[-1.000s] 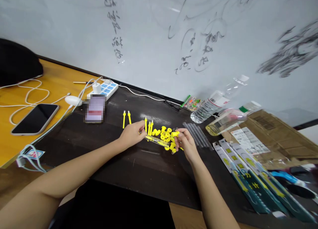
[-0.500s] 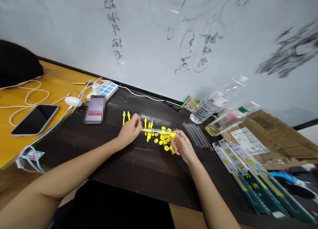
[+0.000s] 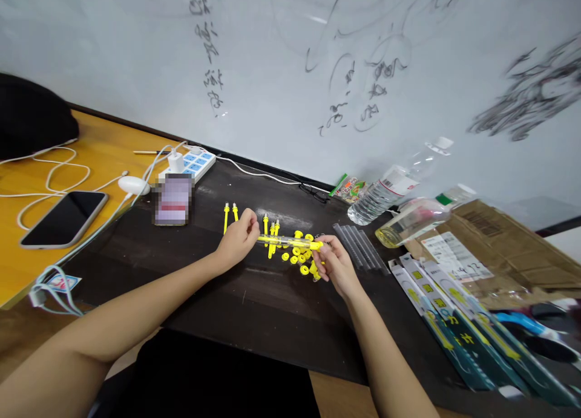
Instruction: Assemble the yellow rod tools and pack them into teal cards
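Note:
A clear plastic spring scale tube (image 3: pixel 290 242) with yellow parts inside lies level between my hands, above the dark table. My left hand (image 3: pixel 239 233) pinches its left end, fingers closed. My right hand (image 3: pixel 336 264) has thumb and fingers closed at the yellow cap on its right end; the exact grip is partly hidden. Beneath and beside the tube are several yellow ring-shaped caps (image 3: pixel 304 270) and small wire springs. Yellow rods with metal tips (image 3: pixel 265 222) lie behind the tube, and more yellow rods (image 3: pixel 226 217) are just beyond my left hand.
Clear empty tubes (image 3: pixel 361 247) lie right of my right hand. Packaged spring scales (image 3: pixel 454 321), a cardboard box (image 3: pixel 508 242) and two bottles (image 3: pixel 384 194) (image 3: pixel 413 221) stand further right. Left are a phone (image 3: pixel 63 219), a blurred-out device (image 3: pixel 173 200), a power strip (image 3: pixel 200 164) and cables.
My right hand's fingers have shifted slightly and drawn together around the yellow cap. My left hand and the loose parts look the same.

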### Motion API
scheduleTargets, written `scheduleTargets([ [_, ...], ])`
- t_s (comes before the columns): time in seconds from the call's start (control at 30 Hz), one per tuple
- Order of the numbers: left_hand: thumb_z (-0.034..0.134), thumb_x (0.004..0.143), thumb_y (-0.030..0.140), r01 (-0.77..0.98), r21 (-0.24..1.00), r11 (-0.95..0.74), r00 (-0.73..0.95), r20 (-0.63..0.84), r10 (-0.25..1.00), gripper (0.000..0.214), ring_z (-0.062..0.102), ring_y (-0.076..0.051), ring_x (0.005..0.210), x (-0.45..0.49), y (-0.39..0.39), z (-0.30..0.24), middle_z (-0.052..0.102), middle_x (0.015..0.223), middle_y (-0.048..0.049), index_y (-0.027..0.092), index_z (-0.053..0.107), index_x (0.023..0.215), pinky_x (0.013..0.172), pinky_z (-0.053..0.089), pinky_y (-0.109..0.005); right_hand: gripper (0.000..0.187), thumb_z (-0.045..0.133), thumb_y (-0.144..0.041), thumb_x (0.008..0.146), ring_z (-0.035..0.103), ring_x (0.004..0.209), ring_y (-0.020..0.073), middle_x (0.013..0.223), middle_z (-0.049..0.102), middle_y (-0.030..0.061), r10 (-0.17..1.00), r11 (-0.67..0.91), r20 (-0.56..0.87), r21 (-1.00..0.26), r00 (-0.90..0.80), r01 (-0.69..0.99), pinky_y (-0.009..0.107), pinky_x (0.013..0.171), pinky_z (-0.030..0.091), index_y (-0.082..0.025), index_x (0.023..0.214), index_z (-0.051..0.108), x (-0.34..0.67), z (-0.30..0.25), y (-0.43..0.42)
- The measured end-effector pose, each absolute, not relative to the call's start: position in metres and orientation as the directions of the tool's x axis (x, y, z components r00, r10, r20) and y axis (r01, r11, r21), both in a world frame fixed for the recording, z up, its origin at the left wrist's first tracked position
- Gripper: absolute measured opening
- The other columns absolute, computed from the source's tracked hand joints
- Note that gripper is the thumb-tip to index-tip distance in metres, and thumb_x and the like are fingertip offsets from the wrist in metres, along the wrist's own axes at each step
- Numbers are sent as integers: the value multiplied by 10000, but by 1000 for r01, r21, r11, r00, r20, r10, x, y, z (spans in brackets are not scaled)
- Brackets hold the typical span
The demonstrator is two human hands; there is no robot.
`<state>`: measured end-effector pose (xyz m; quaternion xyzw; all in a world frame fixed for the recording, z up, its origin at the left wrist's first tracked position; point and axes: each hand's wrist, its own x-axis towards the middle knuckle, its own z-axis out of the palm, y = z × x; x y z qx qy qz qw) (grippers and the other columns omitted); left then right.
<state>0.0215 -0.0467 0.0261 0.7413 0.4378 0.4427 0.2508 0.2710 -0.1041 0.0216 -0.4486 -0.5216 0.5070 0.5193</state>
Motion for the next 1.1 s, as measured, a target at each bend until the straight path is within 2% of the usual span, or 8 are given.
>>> scheduleTargets([
  [0.2,366,876,221,388,787,-480,221,426,877,82,370,-94,518,23,-46,24,346,581,70,205,362,796,551,275,-239,194,552,-357,849,387,398,51,673,542,-49,985,158,161,-986,-61,-45,149,323,302,-246,989,476,273,23,-105],
  [0.4,369,880,226,347,818,-458,236,397,887,92,343,-89,516,25,-46,19,322,585,74,204,354,792,549,274,-234,180,515,-386,879,376,375,48,636,551,-51,980,130,127,-991,-155,12,148,322,292,-233,962,469,272,20,-104],
  [0.5,372,883,242,340,829,-444,235,382,894,109,346,-89,529,25,-43,15,335,590,72,197,373,783,556,277,-233,215,555,-392,855,374,376,47,628,533,-61,980,148,144,-989,-141,19,154,330,307,-236,979,474,272,19,-104],
  [0.7,391,890,334,271,865,-423,437,281,855,247,429,-103,633,27,-39,10,444,652,42,170,461,719,623,337,-234,273,578,-412,831,444,408,66,706,569,-36,978,195,189,-979,-94,56,196,367,364,-238,1018,480,270,22,-105],
  [0.87,506,837,385,212,875,-436,555,259,790,212,514,-134,747,35,-51,7,556,784,6,180,539,881,706,401,-269,250,546,-427,847,415,394,66,650,536,-41,975,219,223,-970,22,105,197,363,342,-228,992,501,271,22,-102],
  [0.93,494,843,413,167,908,-384,536,243,808,247,514,-133,738,40,-58,5,550,796,2,193,530,950,675,414,-262,255,536,-439,851,423,407,76,646,527,-38,970,224,235,-963,59,150,202,361,353,-234,999,505,271,21,-101],
  [1.03,375,888,476,73,986,-148,454,99,885,302,443,-90,582,47,-63,5,511,767,11,202,492,943,513,367,-205,287,520,-456,855,478,449,103,663,522,-20,969,222,237,-956,62,195,215,357,398,-248,1052,504,269,18,-102],
  [1.1,343,895,502,10,999,-37,431,29,902,327,395,-67,523,49,-63,7,500,786,11,202,468,929,446,315,-180,321,529,-466,845,511,477,110,743,550,6,977,197,207,-967,43,164,219,343,421,-249,1079,499,265,16,-103],
])
